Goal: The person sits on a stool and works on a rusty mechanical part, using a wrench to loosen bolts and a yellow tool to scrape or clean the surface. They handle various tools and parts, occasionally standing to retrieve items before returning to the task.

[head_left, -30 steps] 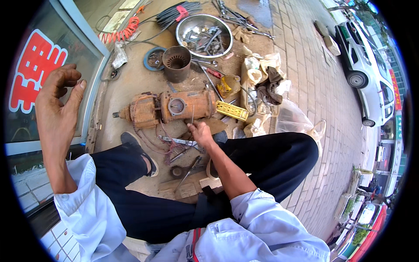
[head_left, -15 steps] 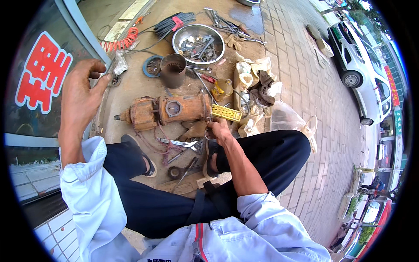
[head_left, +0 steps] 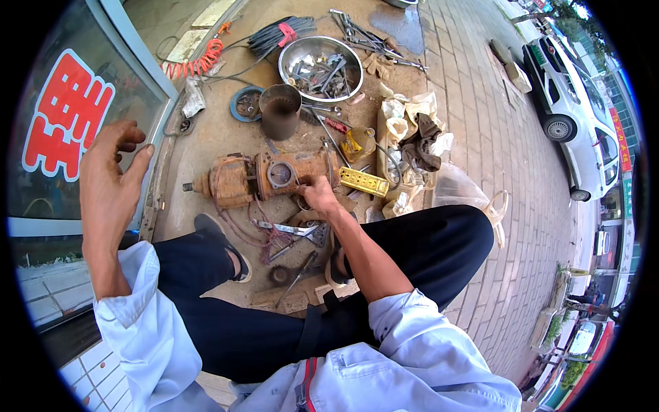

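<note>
A rusty orange pump or motor body (head_left: 230, 180) lies on its side on the ground before me, its shaft pointing left. A round port (head_left: 280, 174) shows on its upper face. My right hand (head_left: 318, 195) is at the near side of the body, just right of this port. Its fingers are pinched together; a thin, ring-like dark piece seems to show below them, too small to name. My left hand (head_left: 113, 175) is raised beside the glass door, holding nothing, with thumb and curled fingers apart. A yellow perforated bar (head_left: 364, 182) lies at the body's right end.
Beyond the body stand a dark metal cylinder (head_left: 280, 113), a blue dish (head_left: 246, 103) and a steel bowl (head_left: 320, 67) of parts. Pliers (head_left: 285, 227) lie between my feet. A yellow oil jug (head_left: 358, 145) and cloth sacks (head_left: 405, 113) are at right. The glass door (head_left: 130, 89) borders the left.
My right hand has moved left, from the yellow bar's end to beside the round port. My left hand has shifted slightly left and down. The view has shifted a little.
</note>
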Demonstrator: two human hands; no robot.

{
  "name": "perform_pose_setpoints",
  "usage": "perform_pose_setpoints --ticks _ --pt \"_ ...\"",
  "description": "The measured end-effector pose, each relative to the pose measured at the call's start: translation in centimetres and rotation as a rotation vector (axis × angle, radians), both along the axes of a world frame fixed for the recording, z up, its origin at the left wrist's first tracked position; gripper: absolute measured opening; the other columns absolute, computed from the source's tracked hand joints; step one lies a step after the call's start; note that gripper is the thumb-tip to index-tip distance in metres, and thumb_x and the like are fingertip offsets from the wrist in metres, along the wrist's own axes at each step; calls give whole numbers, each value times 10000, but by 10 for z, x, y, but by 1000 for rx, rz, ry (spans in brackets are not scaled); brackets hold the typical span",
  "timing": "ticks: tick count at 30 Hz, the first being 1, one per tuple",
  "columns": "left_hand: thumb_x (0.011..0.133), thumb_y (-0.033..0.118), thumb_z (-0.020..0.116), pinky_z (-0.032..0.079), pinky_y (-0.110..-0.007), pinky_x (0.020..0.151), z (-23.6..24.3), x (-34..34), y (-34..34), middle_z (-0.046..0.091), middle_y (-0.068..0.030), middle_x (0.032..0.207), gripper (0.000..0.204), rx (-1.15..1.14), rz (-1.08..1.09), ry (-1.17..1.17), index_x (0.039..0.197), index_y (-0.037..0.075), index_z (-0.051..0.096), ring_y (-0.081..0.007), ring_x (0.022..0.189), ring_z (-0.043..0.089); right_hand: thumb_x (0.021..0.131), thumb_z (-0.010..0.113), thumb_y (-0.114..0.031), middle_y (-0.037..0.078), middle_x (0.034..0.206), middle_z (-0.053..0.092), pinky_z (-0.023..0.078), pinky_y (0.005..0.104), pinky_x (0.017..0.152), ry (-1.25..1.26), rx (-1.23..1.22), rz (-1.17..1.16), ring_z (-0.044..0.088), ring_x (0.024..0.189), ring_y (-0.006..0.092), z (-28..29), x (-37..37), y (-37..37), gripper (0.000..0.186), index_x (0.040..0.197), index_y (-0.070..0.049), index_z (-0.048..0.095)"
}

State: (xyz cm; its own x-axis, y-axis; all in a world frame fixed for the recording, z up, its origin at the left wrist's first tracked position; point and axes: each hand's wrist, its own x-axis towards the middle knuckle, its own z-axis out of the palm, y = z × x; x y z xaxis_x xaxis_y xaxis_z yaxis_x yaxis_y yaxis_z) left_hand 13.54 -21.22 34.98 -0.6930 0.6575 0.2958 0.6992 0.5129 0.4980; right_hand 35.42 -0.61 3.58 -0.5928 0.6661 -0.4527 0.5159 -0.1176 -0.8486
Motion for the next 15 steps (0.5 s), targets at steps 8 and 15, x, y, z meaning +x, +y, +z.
perform_pose_setpoints --ticks 8,15 --pt "821 37 734 505 -362 818 0 -9 -8 685 -158 1191 235 -66 -7 82 1037 -36 675 -245 965 657 777 667 -178 237 881 704 516 435 801 -43 50 196 700 886 349 -22 -9 -31 311 1017 20 681" --pt "835 58 739 507 -347 830 -2 -17 8 706 -140 1130 249 -70 31 27 1060 -25 675 -213 939 664 756 685 -134 235 914 718 530 457 820 -142 80 391 698 932 382 -52 11 -43 253 981 -36 746"
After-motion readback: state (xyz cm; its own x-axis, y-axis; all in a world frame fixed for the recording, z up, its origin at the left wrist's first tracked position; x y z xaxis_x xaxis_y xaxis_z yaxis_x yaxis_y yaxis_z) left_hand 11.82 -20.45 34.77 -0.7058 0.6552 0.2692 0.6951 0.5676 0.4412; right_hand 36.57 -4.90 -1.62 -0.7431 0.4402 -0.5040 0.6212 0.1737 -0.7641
